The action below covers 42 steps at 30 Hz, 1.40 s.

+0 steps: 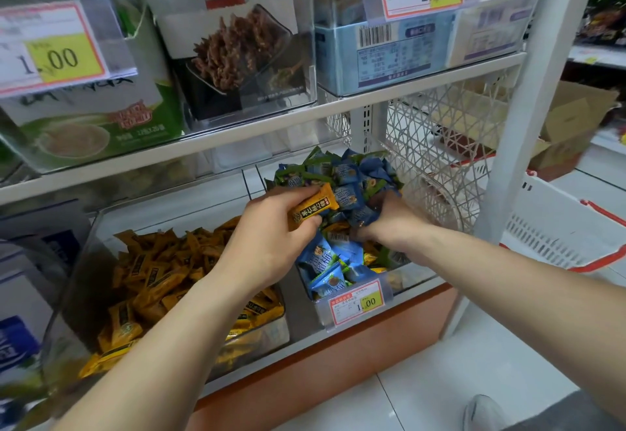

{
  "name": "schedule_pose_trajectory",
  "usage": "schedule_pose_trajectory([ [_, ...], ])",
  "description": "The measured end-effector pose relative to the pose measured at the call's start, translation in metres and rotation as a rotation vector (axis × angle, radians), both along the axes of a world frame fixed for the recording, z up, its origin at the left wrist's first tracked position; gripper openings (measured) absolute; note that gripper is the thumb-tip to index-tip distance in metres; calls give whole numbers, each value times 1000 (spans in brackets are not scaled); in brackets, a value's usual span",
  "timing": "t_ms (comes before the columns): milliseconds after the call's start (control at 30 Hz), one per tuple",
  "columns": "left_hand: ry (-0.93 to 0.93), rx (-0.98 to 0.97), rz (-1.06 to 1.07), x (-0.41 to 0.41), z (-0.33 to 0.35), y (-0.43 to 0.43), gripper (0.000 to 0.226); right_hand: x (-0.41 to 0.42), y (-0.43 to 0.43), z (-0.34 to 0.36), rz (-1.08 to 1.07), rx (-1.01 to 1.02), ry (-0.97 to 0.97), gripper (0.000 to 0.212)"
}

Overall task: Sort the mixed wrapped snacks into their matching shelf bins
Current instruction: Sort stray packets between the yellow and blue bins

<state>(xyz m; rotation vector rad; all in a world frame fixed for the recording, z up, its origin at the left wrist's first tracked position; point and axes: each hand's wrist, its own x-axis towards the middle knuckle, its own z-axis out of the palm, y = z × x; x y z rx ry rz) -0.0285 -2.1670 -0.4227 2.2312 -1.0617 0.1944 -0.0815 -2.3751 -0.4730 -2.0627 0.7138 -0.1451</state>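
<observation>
My left hand [267, 237] is shut on an orange wrapped snack bar [313, 207] and holds it over the right clear bin [359, 301], which is heaped with blue wrapped snacks [342, 173], a few green ones and some orange bars among them. My right hand [389, 218] is dug into that heap with its fingers curled among the blue packets; whether it grips one is hidden. The left clear bin [81, 261] is filled with orange snack bars [159, 274].
A price tag reading 1.00 [360, 302] hangs on the right bin's front. The shelf above carries clear bins with boxed goods [237, 44]. A white lattice basket [437, 146] sits to the right, beside a white post [528, 91] and a white-and-red shopping basket [569, 223].
</observation>
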Motion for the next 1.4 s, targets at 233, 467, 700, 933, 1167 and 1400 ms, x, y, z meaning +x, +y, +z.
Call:
schedule_pose_trajectory([
  [233, -5, 9, -14, 1, -1, 3, 46, -6, -2, -3, 168, -1, 22, 54],
  [467, 11, 27, -10, 5, -4, 8, 46, -20, -13, 7, 151, -83, -79, 39],
  [700, 19, 52, -15, 3, -8, 6, 45, -26, -17, 13, 233, -107, -32, 18],
  [933, 31, 84, -20, 0, -11, 3, 45, -21, -2, 17, 173, -135, -66, 33],
  [1167, 55, 64, -11, 3, -8, 5, 45, -33, -22, 32, 213, -66, -154, 16],
  [1400, 38, 83, -25, 0, -7, 5, 45, -35, -5, 18, 469, -458, 157, 44],
])
